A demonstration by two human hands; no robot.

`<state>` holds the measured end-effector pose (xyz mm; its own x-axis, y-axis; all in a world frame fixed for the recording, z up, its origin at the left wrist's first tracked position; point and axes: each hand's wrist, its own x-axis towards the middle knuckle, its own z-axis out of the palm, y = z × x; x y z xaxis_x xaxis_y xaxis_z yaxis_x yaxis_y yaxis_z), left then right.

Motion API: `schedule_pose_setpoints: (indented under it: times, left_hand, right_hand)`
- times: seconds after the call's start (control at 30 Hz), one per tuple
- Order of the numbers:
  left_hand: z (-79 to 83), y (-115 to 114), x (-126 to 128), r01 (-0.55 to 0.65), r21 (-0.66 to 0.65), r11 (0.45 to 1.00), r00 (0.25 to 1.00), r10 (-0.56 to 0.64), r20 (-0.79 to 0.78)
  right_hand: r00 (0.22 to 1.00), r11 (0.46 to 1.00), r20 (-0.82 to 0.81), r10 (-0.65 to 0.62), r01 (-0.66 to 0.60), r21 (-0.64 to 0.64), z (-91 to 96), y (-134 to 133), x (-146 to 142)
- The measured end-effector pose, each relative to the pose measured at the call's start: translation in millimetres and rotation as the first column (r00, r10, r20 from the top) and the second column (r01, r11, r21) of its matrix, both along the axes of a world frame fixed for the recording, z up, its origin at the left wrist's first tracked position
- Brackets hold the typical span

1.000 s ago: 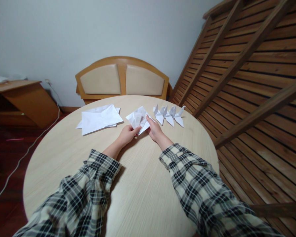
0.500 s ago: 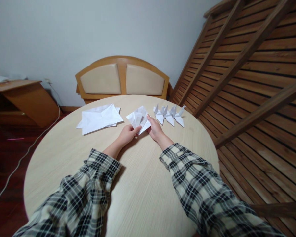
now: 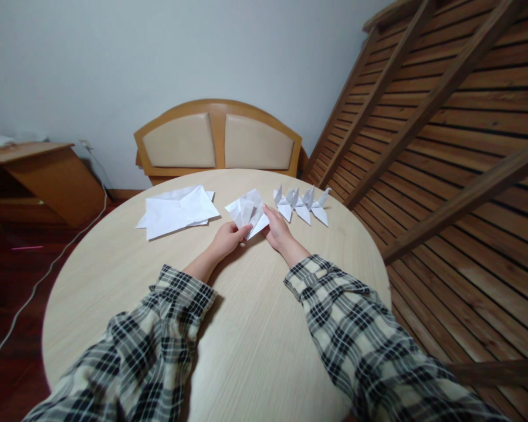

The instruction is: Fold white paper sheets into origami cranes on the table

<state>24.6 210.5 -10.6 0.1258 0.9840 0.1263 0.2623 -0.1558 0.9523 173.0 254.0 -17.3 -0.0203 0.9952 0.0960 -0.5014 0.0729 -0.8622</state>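
A creased, partly folded sheet of white paper (image 3: 251,206) is held between my two hands above the middle of the table. My left hand (image 3: 229,239) pinches its lower left edge, thumb on top. On the right edge my right hand (image 3: 277,227) grips it, with the thumb lying along the front and the other fingers behind, mostly hidden. Just beyond my right hand stand folded paper cranes (image 3: 303,206), white and lined up side by side. Left of my hands lies a loose pile of white paper sheets (image 3: 180,212).
The round pale wooden table (image 3: 255,328) is under my forearms. Behind it rises a headboard (image 3: 220,140) with cream panels. Slatted wood (image 3: 444,146) leans close on the right. A desk (image 3: 48,181) and a white cable (image 3: 48,269) are at the left.
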Motion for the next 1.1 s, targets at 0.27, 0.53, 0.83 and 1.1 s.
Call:
schedule_pose_setpoints:
  times: [0.27,0.53,0.83,1.1]
  left_hand:
    - [-0.7,2,-1,-0.119,0.058,0.991,0.987,0.112,0.117]
    - [0.2,3,0,-0.121,0.034,0.992,0.98,0.114,0.162]
    - [-3.8,5,-2,-0.116,0.058,0.991,0.985,0.108,0.135]
    - [3.5,1,2,-0.169,0.005,0.986,0.952,0.162,0.259]
  right_hand:
    - [0.997,0.999,0.069,-0.033,0.032,0.022,-1.2,1,7]
    - [0.981,0.996,0.193,-0.027,0.011,0.087,-8.2,6,6]
    - [0.968,0.995,0.249,-0.038,0.013,0.103,-10.5,7,4]
    - [0.966,0.991,0.245,-0.079,0.051,0.121,-13.1,9,5]
